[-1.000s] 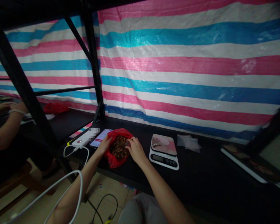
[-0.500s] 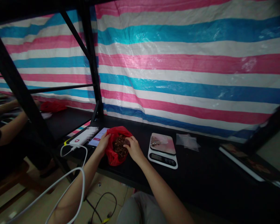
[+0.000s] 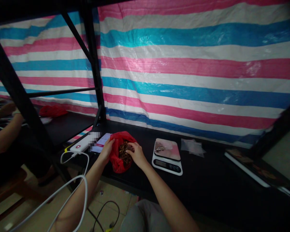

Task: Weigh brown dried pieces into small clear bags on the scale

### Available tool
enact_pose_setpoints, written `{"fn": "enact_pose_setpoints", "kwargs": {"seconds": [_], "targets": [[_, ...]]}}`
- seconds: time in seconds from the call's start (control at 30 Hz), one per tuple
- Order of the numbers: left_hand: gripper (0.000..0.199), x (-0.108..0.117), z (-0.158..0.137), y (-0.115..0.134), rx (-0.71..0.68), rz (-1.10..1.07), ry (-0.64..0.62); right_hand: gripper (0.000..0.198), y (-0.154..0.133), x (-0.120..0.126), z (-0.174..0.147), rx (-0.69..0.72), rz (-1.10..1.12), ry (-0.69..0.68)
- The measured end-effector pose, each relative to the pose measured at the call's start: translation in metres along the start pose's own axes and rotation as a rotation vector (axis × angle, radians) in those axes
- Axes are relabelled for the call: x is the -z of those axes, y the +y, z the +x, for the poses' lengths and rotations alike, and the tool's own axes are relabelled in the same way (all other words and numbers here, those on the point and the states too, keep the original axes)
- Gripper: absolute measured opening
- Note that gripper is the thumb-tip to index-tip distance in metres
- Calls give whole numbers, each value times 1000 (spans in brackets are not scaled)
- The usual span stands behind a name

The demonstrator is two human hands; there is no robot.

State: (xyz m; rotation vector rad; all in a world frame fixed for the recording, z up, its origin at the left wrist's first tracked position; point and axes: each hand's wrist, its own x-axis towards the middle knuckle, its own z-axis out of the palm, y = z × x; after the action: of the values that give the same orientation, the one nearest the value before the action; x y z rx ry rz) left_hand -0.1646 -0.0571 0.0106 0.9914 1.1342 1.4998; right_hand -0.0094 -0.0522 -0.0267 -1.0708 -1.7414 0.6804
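A red plastic bag (image 3: 117,162) stands with its mouth open on the black table, full of small brown pieces (image 3: 124,154) whose kind I cannot make out. My left hand (image 3: 106,150) grips the bag's left rim between thumb and fingers. My right hand (image 3: 136,154) is at the right side of the mouth, fingertips pinched together over the brown pieces; what they hold is too small to name. To the right sits a white kitchen scale (image 3: 166,157) with a small clear bag (image 3: 163,146) on its plate.
Clear plastic bags (image 3: 192,147) lie right of the scale, and a flat white-edged object (image 3: 247,169) farther right. A phone (image 3: 101,142) and a white power bank (image 3: 83,143) with a looping cable are at left. Beyond the black frame post (image 3: 93,64), another person's arm (image 3: 11,127) shows.
My right hand has shifted slightly inward over the brown pieces, while the left keeps its hold on the bag. The view has moved a little. The other person's arm has moved.
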Motion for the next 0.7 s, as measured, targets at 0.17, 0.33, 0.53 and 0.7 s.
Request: {"fn": "enact_pose_setpoints", "kwargs": {"seconds": [0.17, 0.33, 0.53, 0.7], "targets": [[32, -6, 0, 1, 12, -48, 2, 34, 0, 0, 0, -2, 57, -1], [34, 1, 8, -9, -33, -5, 37, 34, 2, -2, 1, -61, 227, -6], [34, 17, 10, -4, -115, 138, 85, 32, -2, 3, 4, -104, 454, -16], [34, 28, 4, 14, -223, 385, 73, 39, -11, 12, 5, -65, 523, 62]]}}
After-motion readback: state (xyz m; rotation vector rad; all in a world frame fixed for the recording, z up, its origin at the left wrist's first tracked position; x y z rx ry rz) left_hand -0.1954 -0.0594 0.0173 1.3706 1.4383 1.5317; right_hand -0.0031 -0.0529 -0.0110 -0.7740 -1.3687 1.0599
